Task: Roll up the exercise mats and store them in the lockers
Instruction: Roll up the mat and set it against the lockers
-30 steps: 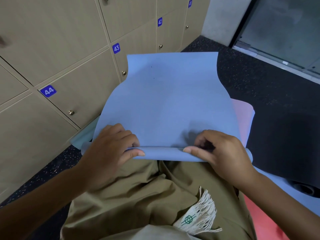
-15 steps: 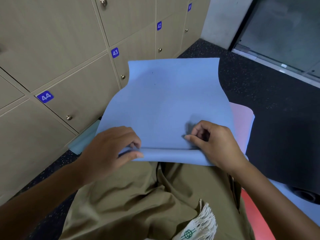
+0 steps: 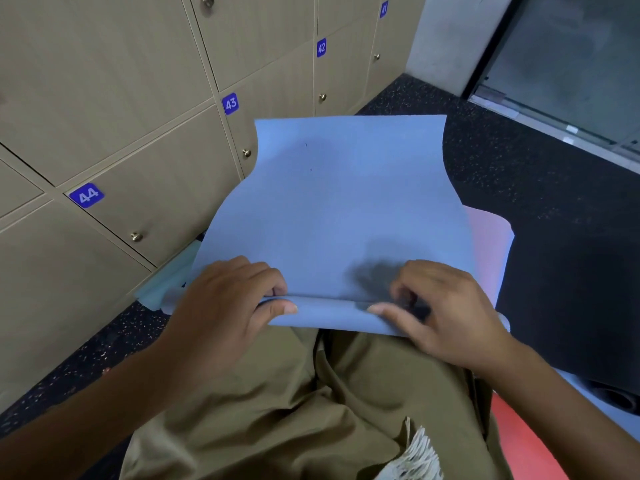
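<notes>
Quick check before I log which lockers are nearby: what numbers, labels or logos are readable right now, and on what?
"44": blue tag on a locker door.
"43": blue tag on the next locker door.
"42": blue tag on the door beyond.
"41": blue tag, far door; small and tilted, only just readable.
No text shows on the blue mat.

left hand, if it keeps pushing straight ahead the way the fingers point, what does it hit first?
Probably nothing solid soon: the left hand grips the rolled edge of the blue mat, and ahead lies only flat mat. Beyond its far edge looks like dark floor; depth is unclear.
</notes>
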`<control>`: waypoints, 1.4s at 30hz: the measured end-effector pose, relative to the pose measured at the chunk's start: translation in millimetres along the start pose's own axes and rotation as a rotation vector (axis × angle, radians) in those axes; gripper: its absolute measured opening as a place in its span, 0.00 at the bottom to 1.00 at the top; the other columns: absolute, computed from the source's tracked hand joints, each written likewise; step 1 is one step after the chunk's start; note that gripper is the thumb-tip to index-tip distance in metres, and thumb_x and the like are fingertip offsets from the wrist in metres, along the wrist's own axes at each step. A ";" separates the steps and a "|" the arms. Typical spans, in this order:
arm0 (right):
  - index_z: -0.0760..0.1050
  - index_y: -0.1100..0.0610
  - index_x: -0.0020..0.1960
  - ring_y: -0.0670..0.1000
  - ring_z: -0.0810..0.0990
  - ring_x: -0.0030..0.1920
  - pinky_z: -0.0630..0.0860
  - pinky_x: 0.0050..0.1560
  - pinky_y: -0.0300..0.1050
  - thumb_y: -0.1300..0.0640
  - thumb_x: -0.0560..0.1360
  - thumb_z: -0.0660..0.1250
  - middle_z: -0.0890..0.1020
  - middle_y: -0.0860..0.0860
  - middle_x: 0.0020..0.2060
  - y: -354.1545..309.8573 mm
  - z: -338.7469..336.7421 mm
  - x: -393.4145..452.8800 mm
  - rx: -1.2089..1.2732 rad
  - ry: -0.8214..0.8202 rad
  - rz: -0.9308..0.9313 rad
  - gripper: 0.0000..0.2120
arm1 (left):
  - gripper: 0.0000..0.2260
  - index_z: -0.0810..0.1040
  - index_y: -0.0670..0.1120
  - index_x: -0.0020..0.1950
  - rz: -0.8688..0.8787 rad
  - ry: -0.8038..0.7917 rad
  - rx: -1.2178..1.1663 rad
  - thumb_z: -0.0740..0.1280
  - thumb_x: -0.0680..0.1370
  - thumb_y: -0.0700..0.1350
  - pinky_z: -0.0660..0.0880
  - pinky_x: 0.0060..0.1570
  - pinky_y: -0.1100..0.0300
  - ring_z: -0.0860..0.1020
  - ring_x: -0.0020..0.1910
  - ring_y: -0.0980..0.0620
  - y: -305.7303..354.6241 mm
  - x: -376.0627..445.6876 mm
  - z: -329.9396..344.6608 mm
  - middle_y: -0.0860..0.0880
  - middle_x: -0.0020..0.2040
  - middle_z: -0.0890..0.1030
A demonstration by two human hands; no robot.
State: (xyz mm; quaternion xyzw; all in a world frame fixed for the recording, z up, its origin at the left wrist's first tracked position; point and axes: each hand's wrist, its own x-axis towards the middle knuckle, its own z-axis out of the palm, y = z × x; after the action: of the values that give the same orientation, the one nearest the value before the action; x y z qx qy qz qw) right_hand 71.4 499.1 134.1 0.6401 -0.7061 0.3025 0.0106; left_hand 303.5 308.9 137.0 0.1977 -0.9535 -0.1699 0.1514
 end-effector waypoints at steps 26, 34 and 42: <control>0.77 0.44 0.43 0.45 0.78 0.47 0.76 0.47 0.47 0.26 0.68 0.66 0.78 0.41 0.45 19.4 -18.0 32.0 0.182 -0.292 0.460 0.21 | 0.17 0.83 0.46 0.51 0.039 0.033 0.001 0.65 0.80 0.59 0.73 0.47 0.54 0.78 0.45 0.48 -15.5 15.2 3.4 0.53 0.46 0.81; 0.78 0.54 0.41 0.51 0.73 0.40 0.72 0.42 0.51 0.45 0.79 0.70 0.76 0.47 0.37 11.5 6.5 25.5 -0.143 0.076 0.285 0.14 | 0.15 0.82 0.56 0.43 -0.164 -0.076 -0.117 0.60 0.75 0.63 0.66 0.48 0.61 0.73 0.43 0.57 -18.1 42.0 1.2 0.59 0.37 0.80; 0.81 0.59 0.49 0.59 0.77 0.44 0.74 0.46 0.57 0.44 0.81 0.67 0.80 0.53 0.43 0.3 16.2 3.7 -0.381 0.161 0.182 0.18 | 0.05 0.81 0.59 0.45 -0.251 -0.143 -0.291 0.71 0.73 0.58 0.65 0.44 0.74 0.75 0.47 0.63 -18.1 63.3 -7.7 0.66 0.48 0.78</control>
State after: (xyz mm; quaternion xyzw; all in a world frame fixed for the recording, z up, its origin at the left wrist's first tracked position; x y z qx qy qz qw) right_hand 76.4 488.7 122.2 0.5342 -0.8021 0.2135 0.1603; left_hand 256.7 264.1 151.0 0.2783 -0.8951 -0.3372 0.0877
